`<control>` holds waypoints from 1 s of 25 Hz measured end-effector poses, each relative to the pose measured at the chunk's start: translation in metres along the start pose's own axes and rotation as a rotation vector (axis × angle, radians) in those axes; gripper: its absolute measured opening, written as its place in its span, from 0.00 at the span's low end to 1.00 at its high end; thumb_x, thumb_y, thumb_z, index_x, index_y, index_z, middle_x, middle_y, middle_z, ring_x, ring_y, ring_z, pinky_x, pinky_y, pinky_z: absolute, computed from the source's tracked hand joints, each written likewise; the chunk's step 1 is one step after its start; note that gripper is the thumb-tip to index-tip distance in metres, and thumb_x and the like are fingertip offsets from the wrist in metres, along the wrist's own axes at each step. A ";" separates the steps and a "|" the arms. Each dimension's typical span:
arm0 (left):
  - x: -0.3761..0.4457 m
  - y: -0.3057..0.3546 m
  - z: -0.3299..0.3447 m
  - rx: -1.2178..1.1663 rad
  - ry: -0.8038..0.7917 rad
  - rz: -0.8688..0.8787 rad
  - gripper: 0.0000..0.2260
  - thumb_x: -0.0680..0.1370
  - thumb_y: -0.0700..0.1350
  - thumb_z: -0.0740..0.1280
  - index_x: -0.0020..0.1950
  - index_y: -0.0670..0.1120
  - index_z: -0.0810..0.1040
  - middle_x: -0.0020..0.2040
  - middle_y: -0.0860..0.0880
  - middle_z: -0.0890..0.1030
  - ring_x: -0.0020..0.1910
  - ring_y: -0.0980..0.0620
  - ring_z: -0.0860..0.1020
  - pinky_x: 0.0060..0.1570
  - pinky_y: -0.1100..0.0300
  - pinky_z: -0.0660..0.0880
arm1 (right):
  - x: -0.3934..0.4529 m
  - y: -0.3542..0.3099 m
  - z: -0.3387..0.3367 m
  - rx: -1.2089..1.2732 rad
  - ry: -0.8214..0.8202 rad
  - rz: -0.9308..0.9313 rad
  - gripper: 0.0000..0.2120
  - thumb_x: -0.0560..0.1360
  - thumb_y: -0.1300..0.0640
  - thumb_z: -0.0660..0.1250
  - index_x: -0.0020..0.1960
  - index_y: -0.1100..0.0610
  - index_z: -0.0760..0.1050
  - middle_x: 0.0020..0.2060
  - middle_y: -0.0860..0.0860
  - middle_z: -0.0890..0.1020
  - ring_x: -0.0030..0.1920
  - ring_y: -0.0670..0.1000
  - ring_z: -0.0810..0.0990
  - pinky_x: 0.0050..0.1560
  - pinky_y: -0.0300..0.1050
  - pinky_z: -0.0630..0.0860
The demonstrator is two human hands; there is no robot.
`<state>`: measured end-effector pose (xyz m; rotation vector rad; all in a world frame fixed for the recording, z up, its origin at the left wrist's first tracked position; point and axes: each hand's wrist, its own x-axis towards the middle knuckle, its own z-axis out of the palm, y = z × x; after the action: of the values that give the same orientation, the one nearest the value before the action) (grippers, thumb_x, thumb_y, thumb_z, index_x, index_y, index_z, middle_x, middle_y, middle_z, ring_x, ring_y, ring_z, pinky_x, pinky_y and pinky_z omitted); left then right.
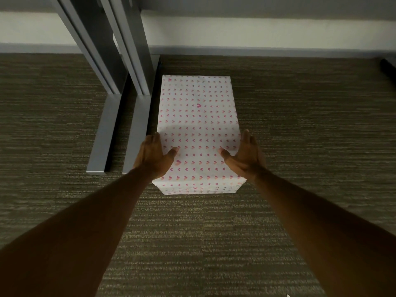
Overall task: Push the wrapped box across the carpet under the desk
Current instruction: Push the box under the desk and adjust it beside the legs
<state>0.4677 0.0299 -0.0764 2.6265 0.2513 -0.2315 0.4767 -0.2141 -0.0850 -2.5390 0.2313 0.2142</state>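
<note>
A wrapped box [198,116] in white paper with small pink hearts lies lengthwise on the brown carpet [300,129], its far end close to the wall. My left hand [153,156] clasps its left side near the front, thumb on top. My right hand [244,155] clasps the right side the same way, fingers along the edge and thumb on the top face. Both arms reach forward from the bottom of the view.
Two grey metal desk legs [128,50] with long flat feet [100,136] stand just left of the box, almost touching it. A pale wall with a grey baseboard [267,49] runs behind. A dark object [387,67] shows at the far right.
</note>
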 end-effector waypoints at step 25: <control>0.040 -0.008 -0.020 -0.501 0.027 -0.322 0.13 0.79 0.39 0.61 0.61 0.44 0.79 0.59 0.44 0.79 0.52 0.44 0.78 0.45 0.56 0.76 | 0.022 -0.012 -0.004 0.522 -0.042 0.275 0.10 0.76 0.50 0.68 0.50 0.56 0.78 0.45 0.53 0.81 0.39 0.50 0.80 0.34 0.43 0.76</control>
<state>0.5066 0.0520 -0.0714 2.0854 0.6526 -0.2078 0.5007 -0.2090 -0.0800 -1.9788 0.5452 0.2723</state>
